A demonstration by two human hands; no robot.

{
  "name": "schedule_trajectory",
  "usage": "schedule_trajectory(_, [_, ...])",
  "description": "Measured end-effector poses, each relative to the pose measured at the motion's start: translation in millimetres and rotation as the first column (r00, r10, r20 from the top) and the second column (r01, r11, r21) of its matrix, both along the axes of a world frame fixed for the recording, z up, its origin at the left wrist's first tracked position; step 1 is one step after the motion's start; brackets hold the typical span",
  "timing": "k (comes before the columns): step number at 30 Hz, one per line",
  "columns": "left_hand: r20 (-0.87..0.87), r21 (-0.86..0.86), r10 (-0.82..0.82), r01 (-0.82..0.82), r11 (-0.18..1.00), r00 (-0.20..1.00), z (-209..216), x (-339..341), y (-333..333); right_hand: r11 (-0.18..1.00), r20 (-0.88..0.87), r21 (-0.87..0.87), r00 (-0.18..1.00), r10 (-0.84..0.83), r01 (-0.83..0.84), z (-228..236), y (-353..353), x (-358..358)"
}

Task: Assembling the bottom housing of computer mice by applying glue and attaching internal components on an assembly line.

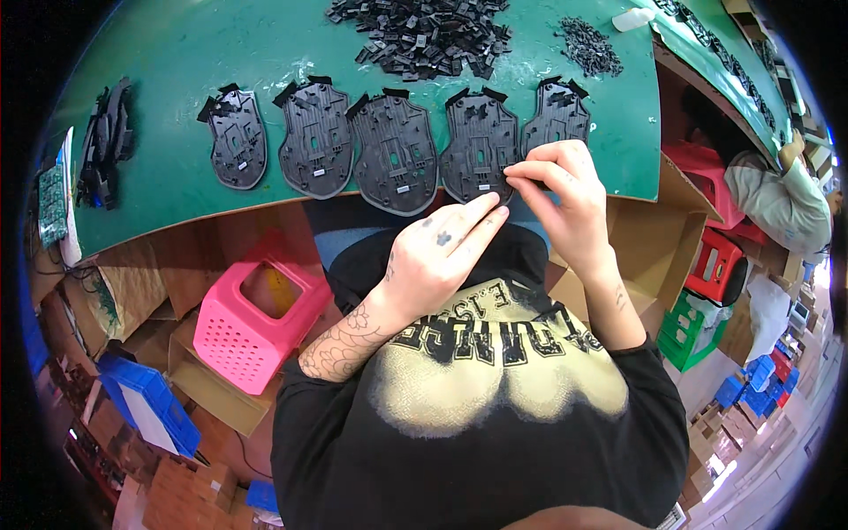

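Five black shells are lined up along the near edge of the green tabletop (177,53). Both hands are met at the 4th shell (480,141) from the left, right at its near end. Long axis runs away from the body. Right hand (565,199) is pinched on a small black bit touching that shell's lower-right rim. Left hand (442,256) sits just below w/ fingers extended, nothing gripped, so the right is the nearer one.

Even overhead light fell bright on the green table (177,53), which showed faint pale glare just above the row of black plastic shells (395,155). Shadows stayed soft and short below those shells. Away from the table, straight edges bowed, detail smeared, and the corners fell to black vignette.
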State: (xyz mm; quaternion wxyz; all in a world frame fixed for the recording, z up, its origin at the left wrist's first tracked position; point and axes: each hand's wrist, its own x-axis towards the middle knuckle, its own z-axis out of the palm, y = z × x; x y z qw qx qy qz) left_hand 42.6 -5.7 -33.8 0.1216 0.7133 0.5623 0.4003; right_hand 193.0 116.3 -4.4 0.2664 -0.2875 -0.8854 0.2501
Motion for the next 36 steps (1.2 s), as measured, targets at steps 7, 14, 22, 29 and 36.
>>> schedule_trajectory(7, [0.063,0.027,-0.001,-0.001,1.000,0.998,-3.8,1.5,2.9,0.998,0.034,-0.046,0.999,-0.031,0.033,9.8,-0.3,-4.2])
schedule_trajectory(14, [0.065,0.017,-0.016,0.015,1.000,0.998,-3.3,0.2,3.8,0.984,0.241,-0.171,0.967,0.082,-0.041,22.7,15.2,-9.1])
schedule_trajectory(22, [0.019,0.030,-0.036,0.036,0.999,0.999,-0.6,-0.1,3.8,0.925,-0.042,0.022,0.924,-0.379,0.380,27.4,76.2,11.1])
schedule_trajectory(29, [0.074,0.029,0.019,-0.021,0.999,0.997,2.7,3.1,4.1,0.909,0.058,-0.106,0.915,-0.399,0.403,1.1,107.0,19.7])
schedule_trajectory(36, [0.013,0.142,0.002,-0.004,0.990,1.000,6.4,-8.4,-8.2,0.975,0.174,0.131,0.964,-0.203,0.181,15.5,114.7,22.6])
